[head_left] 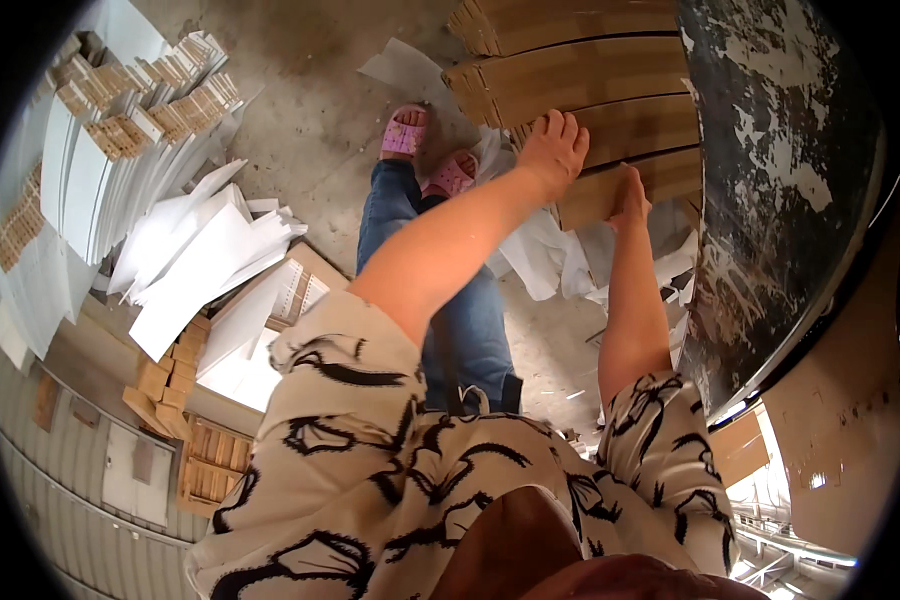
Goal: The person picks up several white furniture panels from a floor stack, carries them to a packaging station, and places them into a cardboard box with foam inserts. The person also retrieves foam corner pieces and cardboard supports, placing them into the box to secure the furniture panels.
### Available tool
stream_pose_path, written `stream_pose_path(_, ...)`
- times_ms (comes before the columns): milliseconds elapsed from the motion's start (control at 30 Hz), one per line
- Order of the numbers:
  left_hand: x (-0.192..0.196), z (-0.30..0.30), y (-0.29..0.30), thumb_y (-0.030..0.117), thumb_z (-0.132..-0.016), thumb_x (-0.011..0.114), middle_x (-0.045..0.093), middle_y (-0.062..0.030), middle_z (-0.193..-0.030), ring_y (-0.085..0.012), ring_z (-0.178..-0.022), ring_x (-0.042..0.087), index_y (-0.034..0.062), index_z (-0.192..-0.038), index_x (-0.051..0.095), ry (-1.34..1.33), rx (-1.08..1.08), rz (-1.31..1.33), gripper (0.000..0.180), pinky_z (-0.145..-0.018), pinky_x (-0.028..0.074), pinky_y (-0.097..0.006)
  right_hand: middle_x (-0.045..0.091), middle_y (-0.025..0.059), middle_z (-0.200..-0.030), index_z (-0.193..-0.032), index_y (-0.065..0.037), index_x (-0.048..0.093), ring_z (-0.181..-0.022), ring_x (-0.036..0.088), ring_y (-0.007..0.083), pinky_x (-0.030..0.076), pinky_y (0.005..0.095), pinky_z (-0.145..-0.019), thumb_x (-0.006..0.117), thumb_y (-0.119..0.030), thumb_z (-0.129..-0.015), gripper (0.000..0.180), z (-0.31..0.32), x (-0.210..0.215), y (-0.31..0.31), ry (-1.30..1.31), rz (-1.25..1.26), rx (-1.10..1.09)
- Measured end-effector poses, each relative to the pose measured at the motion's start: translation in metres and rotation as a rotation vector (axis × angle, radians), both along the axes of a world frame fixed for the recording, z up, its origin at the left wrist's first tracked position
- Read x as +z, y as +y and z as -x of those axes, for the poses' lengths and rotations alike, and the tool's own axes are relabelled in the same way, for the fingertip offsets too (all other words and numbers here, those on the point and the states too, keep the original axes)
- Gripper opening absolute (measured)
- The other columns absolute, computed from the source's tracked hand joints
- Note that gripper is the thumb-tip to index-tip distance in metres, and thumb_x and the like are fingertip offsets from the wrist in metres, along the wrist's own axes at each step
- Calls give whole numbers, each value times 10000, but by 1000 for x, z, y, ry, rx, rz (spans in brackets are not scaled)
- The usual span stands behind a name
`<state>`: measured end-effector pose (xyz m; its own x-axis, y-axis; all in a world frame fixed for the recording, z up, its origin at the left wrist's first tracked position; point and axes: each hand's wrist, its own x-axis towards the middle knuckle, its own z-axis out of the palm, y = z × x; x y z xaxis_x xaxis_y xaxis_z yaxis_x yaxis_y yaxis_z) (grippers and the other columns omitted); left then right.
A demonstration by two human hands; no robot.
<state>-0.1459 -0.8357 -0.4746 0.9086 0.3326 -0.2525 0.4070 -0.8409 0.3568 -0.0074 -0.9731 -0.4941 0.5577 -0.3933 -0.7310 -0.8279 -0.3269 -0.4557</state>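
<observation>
Below my arms, several long brown cardboard boxes point(610, 70) lie side by side, with dark gaps between them. My left hand point(555, 152) rests palm down on one of the nearer boxes, its fingers slightly bent and a little apart. Further right, my right hand point(630, 198) touches the nearest box point(590, 195) with its fingers stretched out. It is seen edge-on, so part of it is hidden. Neither hand is wrapped round anything that I can make out.
A worn black surface with peeling white patches point(770, 180) borders the boxes on the right. Crumpled white sheeting point(535, 255) lies on the concrete floor point(300, 90). Stacks of white panels point(100, 190), loose white sheets point(210, 260) and small brown cartons point(165, 380) stand at the left.
</observation>
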Motion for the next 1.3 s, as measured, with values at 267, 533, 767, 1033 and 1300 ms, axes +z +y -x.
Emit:
stream_pose_path(267,-14,-11,-34,176,-777,554,293,-234,-1296,-385,-1178,277,101,-1309,370,3,16,-106,567,-943,241,-519,441,193,-1215,-1273,50,212,-1041,497,297,445,477,-799,821,-352,-546,1031,-1,17,5,101,172,320)
stream_pose_path(533,16,-26,-43,290,-699,576,355,-226,-1284,-406,-1199,274,93,-1298,392,-1,127,277,657,-964,218,-534,428,272,-1204,-1187,128,273,-1106,469,323,396,372,-929,821,-428,-499,1041,-4,-28,-79,-221,496,601)
stream_pose_path(767,-5,-75,-47,396,-750,603,123,-254,-1424,-426,-1266,202,136,-1396,206,211,-21,135,801,-990,206,-551,418,283,-1238,-1230,113,294,-1143,449,353,355,371,-987,791,-479,-517,1052,-6,-39,-63,-151,553,596)
stream_pose_path(1033,-12,-55,-27,271,-583,646,361,-210,-1276,-356,-1165,314,154,-1215,508,32,123,194,657,-966,239,-486,480,221,-1228,-1226,36,423,-1139,465,338,357,368,-981,758,-442,-531,908,-4,-27,-85,-254,337,855)
stream_pose_path(1300,222,89,7,336,-456,759,463,-240,-1160,-361,-1092,467,127,-1336,369,284,286,499,985,-915,406,-394,406,200,-1313,-1283,-60,404,-1221,368,348,305,381,-1025,719,-379,-562,849,78,137,-195,-251,311,919)
